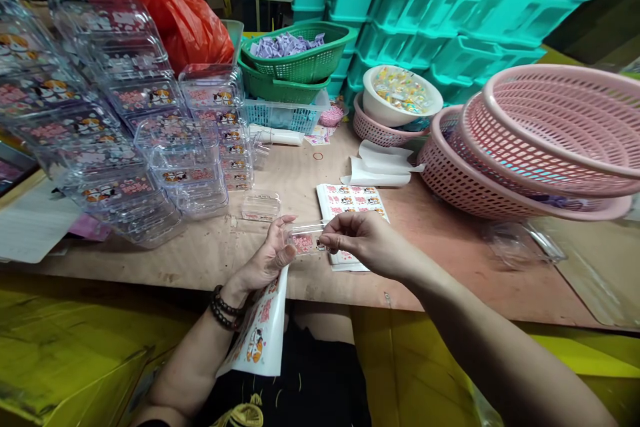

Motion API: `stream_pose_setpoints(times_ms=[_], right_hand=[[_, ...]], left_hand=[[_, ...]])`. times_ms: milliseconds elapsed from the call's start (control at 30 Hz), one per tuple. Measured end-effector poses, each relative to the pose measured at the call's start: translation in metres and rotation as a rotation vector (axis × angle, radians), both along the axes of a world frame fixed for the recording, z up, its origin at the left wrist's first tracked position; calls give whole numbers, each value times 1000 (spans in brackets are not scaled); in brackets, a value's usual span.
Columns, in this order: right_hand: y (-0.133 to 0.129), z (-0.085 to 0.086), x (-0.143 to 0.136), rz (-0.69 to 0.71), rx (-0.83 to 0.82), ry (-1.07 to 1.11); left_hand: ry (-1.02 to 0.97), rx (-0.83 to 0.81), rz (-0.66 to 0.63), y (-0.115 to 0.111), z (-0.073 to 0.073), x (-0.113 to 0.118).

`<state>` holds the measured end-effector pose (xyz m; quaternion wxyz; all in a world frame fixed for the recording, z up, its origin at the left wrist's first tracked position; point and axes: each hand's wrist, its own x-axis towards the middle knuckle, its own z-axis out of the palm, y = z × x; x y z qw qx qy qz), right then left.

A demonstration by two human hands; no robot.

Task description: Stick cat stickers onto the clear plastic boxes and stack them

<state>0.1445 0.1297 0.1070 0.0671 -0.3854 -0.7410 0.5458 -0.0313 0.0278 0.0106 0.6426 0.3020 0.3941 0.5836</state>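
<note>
My left hand [273,255] grips a small clear plastic box [303,240] by its left end, thumb in front. A sticker sheet [260,330] with cat pictures hangs below that same hand, over my lap. Pinched fingers of my right hand [350,237] touch the right part of the box, over a cat sticker; pink lettering shows on the box beside them. Under and behind my right hand lies a stack of sticker sheets [345,200]. Another small clear box [261,205] rests on the table just beyond my left hand.
Tall stacks of stickered clear boxes [143,90] stand at left. Pink baskets [525,193] are piled at right. Green baskets [300,67], a white bowl [373,103] and loose backing paper [383,177] sit farther back on the wooden table [450,273], before teal bins [450,7].
</note>
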Motion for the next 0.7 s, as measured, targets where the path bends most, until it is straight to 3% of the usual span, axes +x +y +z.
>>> stream_pose_setpoints(times_ms=[133, 300, 400, 500, 633, 700], right_hand=[[-8, 1, -4, -15, 115, -90], [-18, 4, 1, -55, 621, -424], [-15, 6, 10, -150, 768, -556], [-9, 3, 14, -133, 621, -366], [8, -10, 3, 118, 174, -108], [20, -20, -10, 115, 65, 0]], left_hand=[[8, 91, -6, 1, -9, 4], [103, 114, 117, -1, -9, 10], [87, 100, 140, -3, -4, 8], [88, 136, 125, -7, -2, 7], [84, 159, 28, -15, -5, 5], [108, 111, 98, -20, -7, 2]])
